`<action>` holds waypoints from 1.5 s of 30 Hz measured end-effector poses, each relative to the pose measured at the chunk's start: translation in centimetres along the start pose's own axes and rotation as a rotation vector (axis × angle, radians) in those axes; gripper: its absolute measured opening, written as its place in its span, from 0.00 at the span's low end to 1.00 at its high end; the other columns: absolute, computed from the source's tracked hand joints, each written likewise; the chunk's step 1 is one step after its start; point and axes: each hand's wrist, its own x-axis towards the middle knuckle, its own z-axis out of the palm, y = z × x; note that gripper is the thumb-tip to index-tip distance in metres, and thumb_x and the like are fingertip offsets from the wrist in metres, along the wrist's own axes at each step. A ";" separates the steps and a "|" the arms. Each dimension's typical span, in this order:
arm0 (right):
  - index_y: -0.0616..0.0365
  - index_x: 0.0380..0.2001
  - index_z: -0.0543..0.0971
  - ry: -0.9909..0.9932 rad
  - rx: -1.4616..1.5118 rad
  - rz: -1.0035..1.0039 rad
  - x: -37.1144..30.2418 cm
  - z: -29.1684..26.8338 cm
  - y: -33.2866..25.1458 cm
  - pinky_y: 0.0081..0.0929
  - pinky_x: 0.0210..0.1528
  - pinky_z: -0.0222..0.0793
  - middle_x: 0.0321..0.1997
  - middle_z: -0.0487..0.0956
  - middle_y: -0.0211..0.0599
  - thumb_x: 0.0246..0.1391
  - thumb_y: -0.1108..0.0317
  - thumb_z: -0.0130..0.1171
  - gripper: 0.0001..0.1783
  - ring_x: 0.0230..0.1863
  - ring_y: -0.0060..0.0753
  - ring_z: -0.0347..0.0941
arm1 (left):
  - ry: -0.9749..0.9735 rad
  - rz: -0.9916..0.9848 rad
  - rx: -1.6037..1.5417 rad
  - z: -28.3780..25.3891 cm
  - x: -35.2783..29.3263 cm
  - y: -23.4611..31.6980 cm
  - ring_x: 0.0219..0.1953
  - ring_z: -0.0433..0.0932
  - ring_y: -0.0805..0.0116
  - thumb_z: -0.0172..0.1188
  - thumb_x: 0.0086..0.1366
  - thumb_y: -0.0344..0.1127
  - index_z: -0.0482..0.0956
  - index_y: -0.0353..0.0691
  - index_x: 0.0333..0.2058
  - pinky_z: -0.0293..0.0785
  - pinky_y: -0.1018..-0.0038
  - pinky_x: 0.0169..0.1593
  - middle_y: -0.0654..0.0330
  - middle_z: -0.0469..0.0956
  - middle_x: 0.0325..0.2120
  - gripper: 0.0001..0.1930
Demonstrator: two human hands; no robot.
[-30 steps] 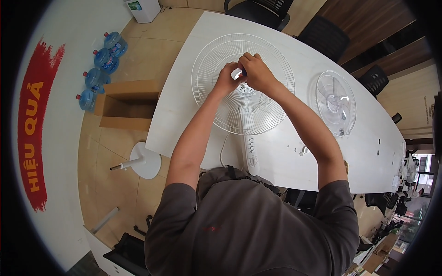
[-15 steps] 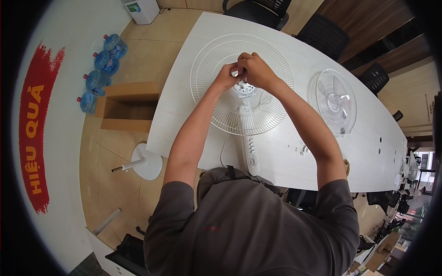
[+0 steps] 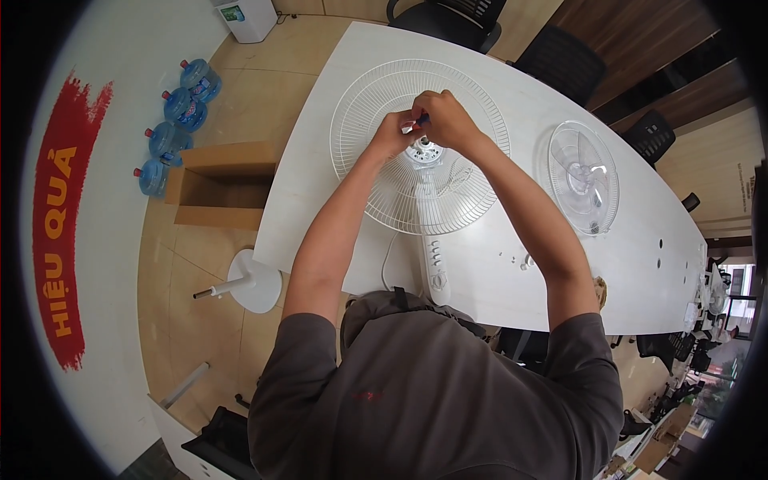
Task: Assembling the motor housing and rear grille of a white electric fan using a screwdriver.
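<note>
Both my hands meet above the motor hub point(image 3: 423, 152) of a white pedestal fan lying on the table. Its round wire rear grille point(image 3: 376, 204) surrounds the hub, and the neck with its control panel point(image 3: 436, 268) points toward me. My left hand point(image 3: 390, 136) is closed, fingertips pinching a small white piece point(image 3: 408, 127). My right hand point(image 3: 448, 122) is closed around a small dark blue and red object point(image 3: 422, 120), whose kind is partly hidden by the fingers. The two held things touch or nearly touch.
To the right on the white table point(image 3: 488, 296) lies another fan grille with clear blades point(image 3: 584, 176). Small loose parts point(image 3: 526, 262) lie nearer me. A round white base with a pole point(image 3: 254, 282), an open cardboard box point(image 3: 220, 216) and blue water bottles point(image 3: 170, 144) stand on the floor at left.
My right hand has turned slightly, and more of the dark blue and red object shows between my hands. The fan parts have stayed in place.
</note>
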 end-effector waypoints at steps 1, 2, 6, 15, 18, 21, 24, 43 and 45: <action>0.64 0.34 0.79 0.014 0.126 -0.003 0.0 0.0 0.2 0.40 0.40 0.77 0.37 0.78 0.51 0.39 0.73 0.70 0.16 0.37 0.56 0.79 | -0.002 0.001 0.000 -0.1 0.0 0.1 0.37 0.80 0.71 0.70 0.49 0.21 0.79 0.35 0.36 0.78 0.73 0.44 0.63 0.82 0.32 0.15; 0.64 0.34 0.79 0.013 0.126 0.000 0.0 0.0 -0.3 0.40 0.40 0.77 0.37 0.78 0.51 0.39 0.73 0.70 0.16 0.37 0.56 0.79 | -0.002 -0.020 0.072 -0.1 0.1 0.6 0.37 0.80 0.71 0.70 0.49 0.21 0.78 0.35 0.37 0.78 0.73 0.44 0.64 0.81 0.32 0.15; 0.64 0.31 0.79 0.173 0.059 0.320 0.0 0.6 -1.2 0.39 0.40 0.76 0.36 0.79 0.48 0.36 0.74 0.72 0.16 0.36 0.56 0.78 | 0.058 -0.079 0.294 0.2 0.1 2.1 0.37 0.79 0.73 0.74 0.48 0.27 0.80 0.36 0.42 0.77 0.73 0.44 0.59 0.83 0.34 0.20; 0.61 0.36 0.80 0.103 -0.070 0.010 0.0 0.5 -1.0 0.39 0.41 0.77 0.39 0.79 0.46 0.43 0.71 0.70 0.15 0.38 0.53 0.78 | 0.014 0.045 0.075 -0.2 0.3 -0.3 0.38 0.82 0.70 0.73 0.48 0.28 0.82 0.35 0.42 0.78 0.73 0.42 0.57 0.84 0.37 0.20; 0.60 0.37 0.80 0.160 -0.071 0.254 0.0 -0.3 -2.7 0.39 0.42 0.77 0.39 0.80 0.44 0.42 0.72 0.69 0.15 0.41 0.51 0.78 | 0.053 -0.070 0.360 0.1 -0.1 2.3 0.39 0.83 0.69 0.73 0.49 0.28 0.82 0.35 0.42 0.79 0.73 0.42 0.57 0.84 0.37 0.19; 0.59 0.38 0.81 0.073 -0.050 0.363 0.3 -0.2 -2.0 0.40 0.42 0.77 0.38 0.80 0.42 0.42 0.73 0.69 0.16 0.43 0.51 0.78 | 0.068 0.011 0.363 0.2 0.0 2.1 0.37 0.83 0.68 0.73 0.49 0.29 0.82 0.36 0.43 0.79 0.74 0.42 0.57 0.84 0.35 0.20; 0.61 0.35 0.82 0.046 -0.065 0.181 0.0 -0.1 -0.9 0.41 0.42 0.77 0.38 0.80 0.42 0.40 0.74 0.69 0.14 0.41 0.52 0.78 | 0.092 0.091 0.411 0.4 0.1 1.8 0.35 0.84 0.67 0.72 0.50 0.29 0.83 0.36 0.39 0.79 0.74 0.43 0.57 0.84 0.32 0.16; 0.62 0.33 0.82 -0.026 0.004 -0.017 -0.2 -0.5 0.0 0.39 0.45 0.75 0.36 0.79 0.46 0.39 0.74 0.72 0.14 0.41 0.49 0.78 | -0.008 0.010 0.284 0.0 -0.4 0.1 0.45 0.81 0.57 0.76 0.46 0.32 0.80 0.35 0.43 0.77 0.65 0.49 0.54 0.82 0.37 0.23; 0.62 0.32 0.81 0.046 -0.023 0.142 -0.3 -0.3 -1.3 0.39 0.43 0.76 0.36 0.79 0.46 0.38 0.73 0.72 0.14 0.41 0.50 0.78 | 0.030 0.000 0.341 0.0 -0.4 0.8 0.44 0.81 0.57 0.77 0.46 0.32 0.81 0.35 0.41 0.76 0.64 0.49 0.54 0.82 0.37 0.23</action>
